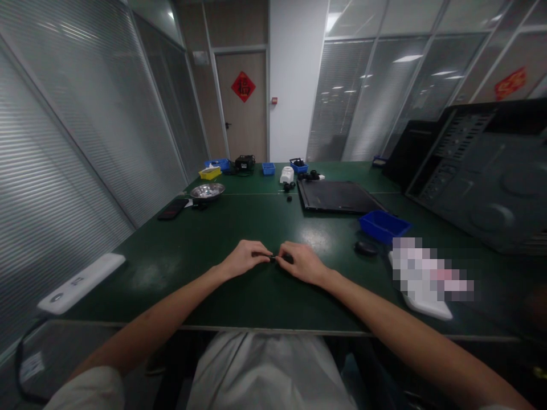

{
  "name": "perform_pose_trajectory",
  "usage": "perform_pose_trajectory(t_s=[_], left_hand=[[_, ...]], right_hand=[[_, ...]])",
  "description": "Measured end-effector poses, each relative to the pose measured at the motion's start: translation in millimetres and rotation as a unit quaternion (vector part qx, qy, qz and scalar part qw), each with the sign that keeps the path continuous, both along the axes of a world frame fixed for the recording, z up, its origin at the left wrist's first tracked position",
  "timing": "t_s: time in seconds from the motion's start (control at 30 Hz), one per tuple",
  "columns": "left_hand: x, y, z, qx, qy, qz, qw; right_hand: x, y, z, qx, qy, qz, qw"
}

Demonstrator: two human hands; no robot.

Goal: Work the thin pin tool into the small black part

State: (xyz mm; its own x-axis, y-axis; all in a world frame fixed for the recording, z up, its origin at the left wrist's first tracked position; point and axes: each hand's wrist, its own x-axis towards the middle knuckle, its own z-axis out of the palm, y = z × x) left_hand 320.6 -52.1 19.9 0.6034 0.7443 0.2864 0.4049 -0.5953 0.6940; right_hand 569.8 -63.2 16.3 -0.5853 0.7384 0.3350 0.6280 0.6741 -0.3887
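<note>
A small black part (272, 259) sits between my fingertips, low over the green table (239, 299); it is too small for its kind to show. My left hand (247, 258) pinches it from the left with thumb and forefinger. From the right, my right hand (301, 262) closes thumb and fingers on the same part, its other fingers curled. The two hands almost meet at the part. A black computer mouse (366, 247) lies to the right of my right hand.
To the right are a blue bin (384, 226), a flat black panel (342, 196) and a large computer case (482, 176). A metal bowl (207, 192) and black phone (173, 209) lie left. A white power strip (81, 283) rests at the left edge. Small bins line the back.
</note>
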Motion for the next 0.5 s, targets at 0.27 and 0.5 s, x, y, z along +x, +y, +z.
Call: perform_pose_trajectory(t_s=[0.27,0.5], left_hand=[[5.2,-2.2,-6.4,-0.034,-0.020,0.043,0.998],[5.4,-1.7,-10.4,-0.053,-0.044,0.057,0.996]], right_hand=[[0.3,-1.0,-1.7,0.005,0.006,0.015,1.000],[2.4,2.9,-6.0,-0.004,0.008,0.022,1.000]])
